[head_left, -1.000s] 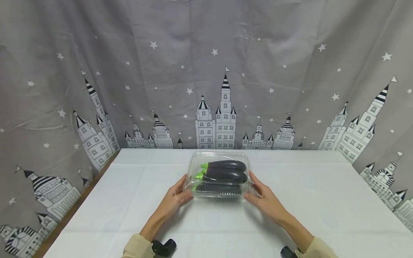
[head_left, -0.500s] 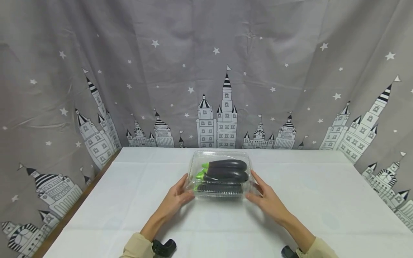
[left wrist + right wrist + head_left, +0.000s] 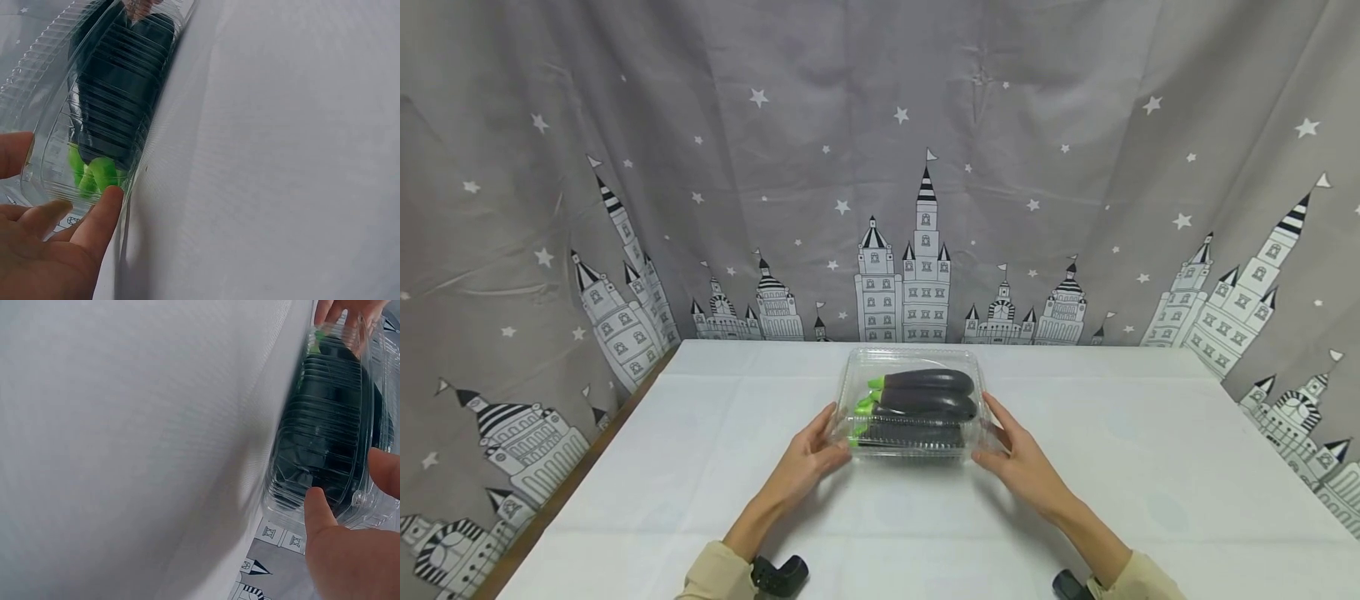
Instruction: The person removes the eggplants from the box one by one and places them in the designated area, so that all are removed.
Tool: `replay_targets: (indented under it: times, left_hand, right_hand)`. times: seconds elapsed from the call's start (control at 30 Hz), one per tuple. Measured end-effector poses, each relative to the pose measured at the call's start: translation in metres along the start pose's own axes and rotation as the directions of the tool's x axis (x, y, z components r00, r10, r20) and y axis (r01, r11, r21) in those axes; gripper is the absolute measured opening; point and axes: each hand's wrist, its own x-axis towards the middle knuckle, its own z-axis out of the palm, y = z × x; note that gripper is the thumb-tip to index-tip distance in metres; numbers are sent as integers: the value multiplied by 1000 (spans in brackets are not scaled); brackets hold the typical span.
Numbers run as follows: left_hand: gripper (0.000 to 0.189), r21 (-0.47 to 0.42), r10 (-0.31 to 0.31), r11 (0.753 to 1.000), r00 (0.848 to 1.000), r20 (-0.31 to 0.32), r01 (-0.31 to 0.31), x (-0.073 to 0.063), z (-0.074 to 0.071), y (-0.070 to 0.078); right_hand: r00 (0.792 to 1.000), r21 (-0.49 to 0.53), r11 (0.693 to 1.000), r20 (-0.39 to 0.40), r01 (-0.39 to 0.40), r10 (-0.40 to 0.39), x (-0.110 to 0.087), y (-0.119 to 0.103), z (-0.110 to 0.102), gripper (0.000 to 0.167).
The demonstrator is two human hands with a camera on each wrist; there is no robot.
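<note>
A clear plastic clamshell container [image 3: 910, 359], closed, sits near the far edge of the white table. Several dark eggplants [image 3: 928, 405] with green stems lie side by side inside it, stems to the left. My left hand [image 3: 805, 460] holds the container's left end, thumb at the front corner and fingers along the side. At the opposite end my right hand [image 3: 1024, 468] holds it in the same way. Both wrist views show fingertips against the ribbed plastic, with the green stems [image 3: 94, 174] beside the left fingers. Some fingers behind the container are hidden.
White cloth [image 3: 910, 533] covers the table, whose brown wooden edge [image 3: 587, 467] shows at left. A grey curtain [image 3: 880, 100] printed with castles and stars hangs right behind it. A black wrist device [image 3: 781, 575] is near the left sleeve, another [image 3: 1070, 586] near the right.
The hands and the container hold almost the same place on the table. Only the head view has shifted slightly.
</note>
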Motion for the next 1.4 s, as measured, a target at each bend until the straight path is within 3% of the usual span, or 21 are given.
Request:
replay_targets:
  times: [0.3, 0.63, 1.07, 1.4]
  left_hand:
    - [76, -10, 3, 1000, 1000, 13, -3, 1, 0, 0]
    - [75, 11, 47, 999, 997, 55, -47, 0, 2, 2]
    - [75, 135, 7, 991, 998, 63, -15, -10, 2, 9]
    - [75, 167, -3, 986, 999, 40, -4, -12, 5, 12]
  right_hand:
    - [1000, 11, 1000, 0, 29, -29, 0, 2, -1, 79]
    - [1000, 48, 999, -22, -8, 9, -3, -3, -2, 93]
    - [997, -92, 993, -40, -68, 64, -10, -10, -6, 74]
    - [997, -101, 992, -48, -70, 66, -12, -11, -6, 66]
